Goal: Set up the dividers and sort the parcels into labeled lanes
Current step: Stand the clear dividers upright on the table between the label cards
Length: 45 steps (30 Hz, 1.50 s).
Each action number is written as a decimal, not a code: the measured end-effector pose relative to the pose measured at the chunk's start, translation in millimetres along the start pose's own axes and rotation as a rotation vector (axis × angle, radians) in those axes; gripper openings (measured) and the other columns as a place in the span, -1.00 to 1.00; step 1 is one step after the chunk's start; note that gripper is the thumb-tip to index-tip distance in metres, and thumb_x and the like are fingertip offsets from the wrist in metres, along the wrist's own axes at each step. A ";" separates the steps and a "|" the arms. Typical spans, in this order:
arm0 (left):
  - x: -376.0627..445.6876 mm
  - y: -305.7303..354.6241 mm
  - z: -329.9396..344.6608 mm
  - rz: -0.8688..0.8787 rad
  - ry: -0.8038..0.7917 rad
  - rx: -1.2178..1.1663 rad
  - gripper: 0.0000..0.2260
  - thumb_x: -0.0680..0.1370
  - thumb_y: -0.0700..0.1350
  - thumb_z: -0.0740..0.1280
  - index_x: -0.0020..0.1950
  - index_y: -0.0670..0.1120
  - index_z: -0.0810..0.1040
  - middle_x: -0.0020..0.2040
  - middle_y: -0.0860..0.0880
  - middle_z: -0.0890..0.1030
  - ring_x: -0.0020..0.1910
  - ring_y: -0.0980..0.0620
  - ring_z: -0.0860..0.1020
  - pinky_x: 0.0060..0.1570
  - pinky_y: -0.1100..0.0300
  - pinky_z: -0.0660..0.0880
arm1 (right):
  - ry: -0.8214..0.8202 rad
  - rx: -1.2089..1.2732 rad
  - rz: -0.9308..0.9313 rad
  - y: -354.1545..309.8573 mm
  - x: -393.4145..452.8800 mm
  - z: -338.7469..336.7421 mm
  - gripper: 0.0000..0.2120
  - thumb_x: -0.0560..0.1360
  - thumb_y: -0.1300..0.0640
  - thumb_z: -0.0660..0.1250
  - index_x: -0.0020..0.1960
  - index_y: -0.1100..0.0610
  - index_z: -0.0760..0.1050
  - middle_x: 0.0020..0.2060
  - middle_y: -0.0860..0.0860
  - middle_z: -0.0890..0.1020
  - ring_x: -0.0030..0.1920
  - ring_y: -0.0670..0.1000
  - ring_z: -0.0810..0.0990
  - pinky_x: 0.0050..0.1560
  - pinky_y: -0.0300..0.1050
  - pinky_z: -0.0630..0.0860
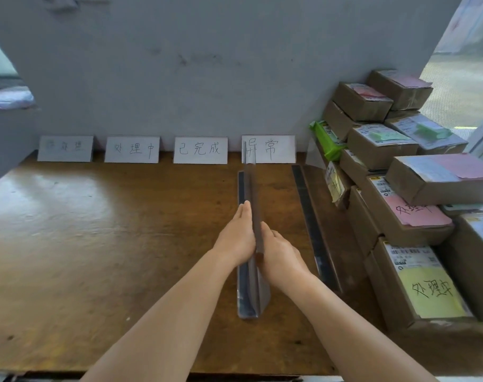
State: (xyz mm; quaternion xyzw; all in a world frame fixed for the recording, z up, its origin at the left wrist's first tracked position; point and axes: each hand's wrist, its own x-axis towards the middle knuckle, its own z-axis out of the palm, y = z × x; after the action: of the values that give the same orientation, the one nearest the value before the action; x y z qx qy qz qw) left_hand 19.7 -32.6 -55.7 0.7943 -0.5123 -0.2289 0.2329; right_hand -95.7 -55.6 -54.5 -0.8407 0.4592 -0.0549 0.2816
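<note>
Two bare hands meet over the middle of the brown wooden table [69,244]. The left hand [236,235] and the right hand [280,252] lie flat with straight fingers against either side of a clear plastic divider panel [252,216], which stands on edge in a long dark base strip [244,293] running away from the person. Its far end reaches the white card [273,148] lettered 异常, the rightmost of four handwritten paper cards [200,149] leaning against the grey back wall [207,64]. Near it to the right, a second dark strip divider [313,230] lies parallel on the table. Beyond that, at the right edge, brown cardboard parcels [411,216] are stacked, bearing pink, yellow and green sticky notes. A green plastic mailer bag [327,142] is wedged at the far side of the pile.
</note>
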 end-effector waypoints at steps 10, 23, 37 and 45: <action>-19.1 -17.1 -9.2 -0.049 0.127 -0.258 -0.49 0.62 -0.23 0.07 0.56 -0.03 0.05 0.54 -0.04 0.16 0.49 0.02 0.15 0.45 0.08 0.15 | 0.096 0.026 -0.032 -20.6 -5.6 14.7 -0.31 0.52 0.13 0.33 0.52 -0.08 0.05 0.36 -0.06 0.40 0.27 -0.04 0.47 0.18 -0.08 0.51; -40.7 -84.3 -52.1 -0.120 0.239 -0.150 -0.45 0.60 -0.28 0.17 0.55 -0.04 0.09 0.52 -0.02 0.23 0.48 0.00 0.21 0.41 0.11 0.20 | 0.120 -0.039 0.117 -52.1 6.2 30.7 -0.31 0.55 0.29 0.16 0.56 -0.02 -0.07 0.48 0.00 0.24 0.39 0.08 0.35 0.25 -0.04 0.40; -40.1 -94.6 -61.1 -0.129 0.183 -0.161 -0.48 0.62 -0.26 0.12 0.55 0.00 0.08 0.53 0.03 0.19 0.49 0.02 0.18 0.40 0.15 0.18 | 0.169 -0.118 0.115 -48.9 43.2 17.1 -0.32 0.54 0.30 0.23 0.54 0.03 0.00 0.43 0.06 0.34 0.34 0.11 0.42 0.17 -0.02 0.48; -40.1 -96.7 -64.2 -0.095 0.153 -0.166 -0.48 0.62 -0.25 0.14 0.55 -0.01 0.07 0.53 0.03 0.19 0.48 0.02 0.20 0.40 0.17 0.20 | 0.185 -0.172 0.095 -50.3 49.3 16.6 -0.36 0.53 0.29 0.25 0.52 0.10 0.05 0.36 0.08 0.41 0.23 0.11 0.51 0.05 -0.07 0.52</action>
State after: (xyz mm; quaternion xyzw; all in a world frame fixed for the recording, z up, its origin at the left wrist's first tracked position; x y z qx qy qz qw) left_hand 111.9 48.4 -58.6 0.8109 -0.4339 -0.2202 0.3251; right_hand -24.4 -67.1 -50.2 -0.8306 0.5254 -0.0794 0.1669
